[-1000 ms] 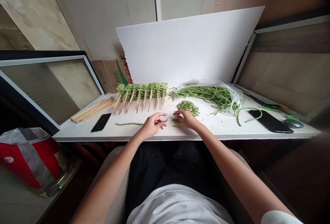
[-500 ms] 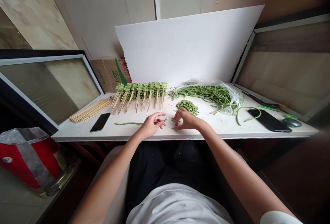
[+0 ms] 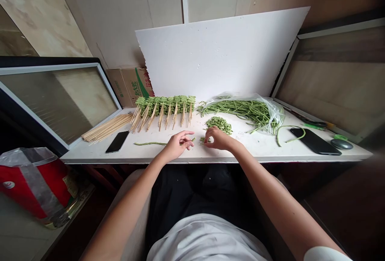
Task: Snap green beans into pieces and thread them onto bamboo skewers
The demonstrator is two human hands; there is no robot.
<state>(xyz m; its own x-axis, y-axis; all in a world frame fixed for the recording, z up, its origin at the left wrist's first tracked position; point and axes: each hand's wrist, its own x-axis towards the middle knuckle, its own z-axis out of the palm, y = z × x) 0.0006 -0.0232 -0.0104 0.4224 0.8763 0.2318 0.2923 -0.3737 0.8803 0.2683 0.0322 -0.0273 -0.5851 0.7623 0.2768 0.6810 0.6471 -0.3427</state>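
Green bean pieces (image 3: 205, 139) lie on the bench (image 3: 240, 152) beneath the right hand (image 3: 218, 139), its fingers curled down in a pinch; whether it has hold of one, I cannot tell. The left hand (image 3: 179, 145) hovers half open, holding nothing, just beside a long bean (image 3: 150, 143). Pieces this short call for a fine fingertip pinch.

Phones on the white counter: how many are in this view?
2. One black smartphone lies on the white counter left of the left hand. The other smartphone lies toward the counter's right end, partly under a curved long bean. Others could be hidden.
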